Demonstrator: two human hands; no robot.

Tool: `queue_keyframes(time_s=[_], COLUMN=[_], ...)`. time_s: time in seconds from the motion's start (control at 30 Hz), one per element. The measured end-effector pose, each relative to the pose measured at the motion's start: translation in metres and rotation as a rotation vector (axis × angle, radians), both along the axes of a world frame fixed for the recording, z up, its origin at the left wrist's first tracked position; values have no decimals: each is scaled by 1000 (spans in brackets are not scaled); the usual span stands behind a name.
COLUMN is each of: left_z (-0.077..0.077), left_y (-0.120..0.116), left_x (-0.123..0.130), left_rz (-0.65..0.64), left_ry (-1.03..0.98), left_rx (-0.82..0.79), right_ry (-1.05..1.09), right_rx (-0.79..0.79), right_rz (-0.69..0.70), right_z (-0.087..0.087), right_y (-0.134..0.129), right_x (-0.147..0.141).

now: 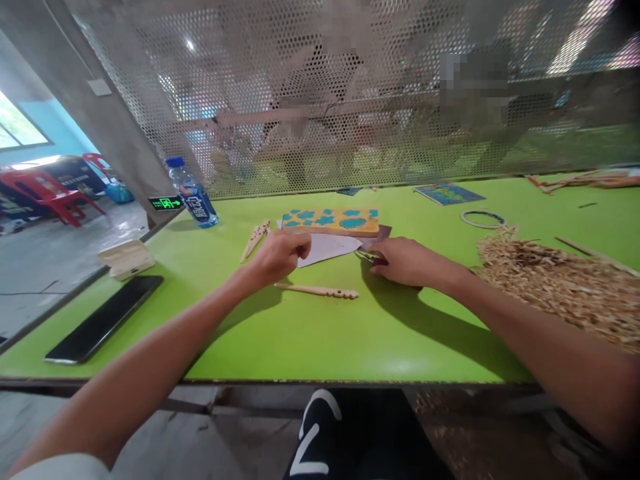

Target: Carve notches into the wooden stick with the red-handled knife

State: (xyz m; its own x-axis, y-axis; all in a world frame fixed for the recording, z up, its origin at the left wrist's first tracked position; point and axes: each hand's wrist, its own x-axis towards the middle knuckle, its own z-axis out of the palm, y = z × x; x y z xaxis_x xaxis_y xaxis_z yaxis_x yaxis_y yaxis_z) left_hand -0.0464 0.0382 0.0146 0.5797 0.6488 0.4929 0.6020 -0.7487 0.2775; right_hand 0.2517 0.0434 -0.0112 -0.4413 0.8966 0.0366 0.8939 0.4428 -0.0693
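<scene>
My left hand (283, 257) is closed, its fingers curled at the left edge of a white paper sheet (327, 248). Whatever it may hold is hidden. At the sheet's right tip, my right hand (403, 260) is closed around a thin, shiny metal tool (367, 255), mostly covered by the fingers. Behind the paper lies a yellow block with blue patches (330, 221). A carved wooden stick with notches (320, 291) rests in front of both hands. Left of my left hand are pale carved wooden pieces with dark holes (257, 239).
Wood shavings (560, 287) are heaped at the right, near a ring (484, 219). A patterned card (449, 194) lies behind. At the left are a phone (105, 321), a small pale case (127, 259) and a water bottle (194, 197). A perforated screen (240, 140) borders the green table (320, 347).
</scene>
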Motion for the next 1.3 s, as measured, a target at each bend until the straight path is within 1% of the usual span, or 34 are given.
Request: queue_keyframes(time_s=[0.2, 0.27, 0.37, 0.43, 0.57, 0.67, 0.73, 0.77, 0.9, 1.13, 1.3], left_z=[-13, -15, -15, -13, -11, -15, -21, -24, -31, -27, -24], left_y=[10, 11, 6, -1, -22, -36, -38, -37, -28, -30, -33], left_x=[-8, -8, -2, 5, 23, 32, 34, 34, 30, 31, 34], left_rz=[82, 101, 85, 48, -92, -205, -278, -273, -214, -89, -18], left_ry=[-92, -92, -49, -1, 94, 145, 167, 155, 172, 237, 236], left_rx=[34, 26, -16, -58, -123, -157, -258, -292, -310, -356, -383], right_ry=[7, 15, 26, 32, 41, 54, 63, 69, 93, 115, 140], right_rx=[17, 28, 35, 27, 17, 19, 12, 8, -4, -21, -17], right_rz=[-23, -30, -30, -28, -32, -45, -65, -74, -83, -83, -69], right_z=[-4, -5, -5, -5, -3, -3, -4, -4, -9, -17, -23], right_y=[2, 2, 2, 3, 5, 7, 8, 9, 10, 12, 14], right_x=[-2, -5, -8, -9, -8, -6, -4, -4, -2, -2, -1])
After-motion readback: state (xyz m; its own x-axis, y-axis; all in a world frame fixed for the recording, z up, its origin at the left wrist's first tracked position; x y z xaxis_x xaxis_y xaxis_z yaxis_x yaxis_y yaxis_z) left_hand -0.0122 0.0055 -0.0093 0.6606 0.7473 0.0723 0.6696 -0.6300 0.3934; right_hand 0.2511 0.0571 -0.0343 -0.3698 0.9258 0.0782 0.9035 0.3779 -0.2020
